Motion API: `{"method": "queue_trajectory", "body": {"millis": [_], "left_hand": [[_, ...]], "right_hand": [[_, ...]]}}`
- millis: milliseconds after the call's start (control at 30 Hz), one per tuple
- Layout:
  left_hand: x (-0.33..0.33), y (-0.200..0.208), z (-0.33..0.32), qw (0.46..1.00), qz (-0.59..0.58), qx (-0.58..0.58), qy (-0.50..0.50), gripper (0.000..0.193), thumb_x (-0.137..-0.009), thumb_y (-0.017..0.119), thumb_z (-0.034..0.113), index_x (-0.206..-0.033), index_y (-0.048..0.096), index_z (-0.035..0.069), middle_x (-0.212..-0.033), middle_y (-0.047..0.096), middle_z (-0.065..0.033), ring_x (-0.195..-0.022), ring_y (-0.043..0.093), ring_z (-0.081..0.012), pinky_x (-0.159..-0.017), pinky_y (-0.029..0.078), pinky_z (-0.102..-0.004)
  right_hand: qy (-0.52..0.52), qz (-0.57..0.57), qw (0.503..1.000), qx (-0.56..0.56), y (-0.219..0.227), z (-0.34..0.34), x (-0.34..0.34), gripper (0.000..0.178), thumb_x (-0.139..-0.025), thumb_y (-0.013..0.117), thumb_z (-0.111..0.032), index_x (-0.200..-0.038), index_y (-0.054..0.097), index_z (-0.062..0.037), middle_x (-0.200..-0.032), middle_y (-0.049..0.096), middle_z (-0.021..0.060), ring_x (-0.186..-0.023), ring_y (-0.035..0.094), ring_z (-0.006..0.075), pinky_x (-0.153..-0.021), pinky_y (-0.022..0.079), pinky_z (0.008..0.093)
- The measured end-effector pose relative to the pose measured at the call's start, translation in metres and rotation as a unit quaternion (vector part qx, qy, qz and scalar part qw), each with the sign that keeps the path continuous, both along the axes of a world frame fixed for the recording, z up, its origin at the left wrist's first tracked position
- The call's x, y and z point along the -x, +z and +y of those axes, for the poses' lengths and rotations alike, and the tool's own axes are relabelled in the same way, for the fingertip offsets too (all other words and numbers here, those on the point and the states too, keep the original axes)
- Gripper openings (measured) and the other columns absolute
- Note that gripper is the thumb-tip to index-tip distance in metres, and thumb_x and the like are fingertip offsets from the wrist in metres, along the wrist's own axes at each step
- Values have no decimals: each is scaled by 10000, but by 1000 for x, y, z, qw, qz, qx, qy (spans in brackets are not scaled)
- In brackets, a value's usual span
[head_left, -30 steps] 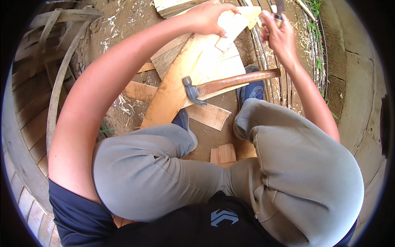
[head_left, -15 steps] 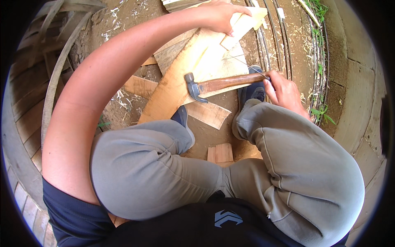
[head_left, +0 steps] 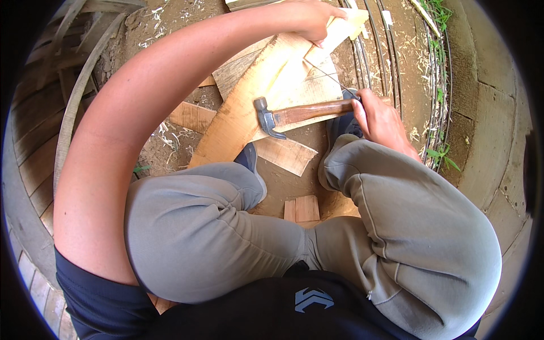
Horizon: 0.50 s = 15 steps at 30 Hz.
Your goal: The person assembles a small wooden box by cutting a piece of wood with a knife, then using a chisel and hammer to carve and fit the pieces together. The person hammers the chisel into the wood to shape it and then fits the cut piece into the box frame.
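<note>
My left hand (head_left: 309, 20) reaches far forward and is shut on a small pale wooden piece (head_left: 347, 25), pressing it onto a large curved wooden board (head_left: 243, 122) on the dirt ground. A claw hammer (head_left: 294, 113) with a brown wooden handle lies across that board, its steel head pointing left. My right hand (head_left: 378, 116) is closed around the handle's right end, just above my right knee. A thin line or wire runs across the board near the hammer. My grey-trousered legs fill the lower half of the view.
Thin metal hoops (head_left: 391, 56) lie on the ground at the right, with grass (head_left: 439, 153) and a concrete edge (head_left: 493, 113) beyond. Loose plank offcuts (head_left: 192, 116) (head_left: 286, 154) and small blocks (head_left: 306, 208) lie between my feet. Curved wooden staves (head_left: 34, 141) are at the left.
My right hand came down from beside the pale piece at the top to the hammer handle and closed around its end. My left hand stayed on the pale piece.
</note>
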<state>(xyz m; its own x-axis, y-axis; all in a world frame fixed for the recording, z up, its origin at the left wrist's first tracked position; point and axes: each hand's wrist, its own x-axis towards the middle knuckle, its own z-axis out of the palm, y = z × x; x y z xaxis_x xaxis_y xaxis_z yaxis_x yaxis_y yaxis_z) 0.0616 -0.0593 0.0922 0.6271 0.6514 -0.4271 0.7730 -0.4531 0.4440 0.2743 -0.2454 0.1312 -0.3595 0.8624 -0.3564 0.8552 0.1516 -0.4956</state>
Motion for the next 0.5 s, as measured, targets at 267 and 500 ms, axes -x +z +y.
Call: {"method": "queue_trajectory", "body": {"millis": [267,500], "left_hand": [[22,3,-4,999,15,22,45,847,-693,876,205,-1468,552,315,-1335,607,-249,-1192,632,-383,-973,543,-452],[0,-4,-7,999,-2,-11,41,812,-699,878,212,-1445,575,326,-1305,589,-264,-1169,625,-403,-970,543,-451]], "right_hand": [[7,23,1000,6,-11,4,20,251,-1060,513,-248,-990,477,-10,-914,626,274,-869,623,498,-754,484,568],[-7,-35,999,26,7,-2,11,258,-1062,510,-223,-967,449,9,-915,639,306,-870,628,525,-740,487,580]]}}
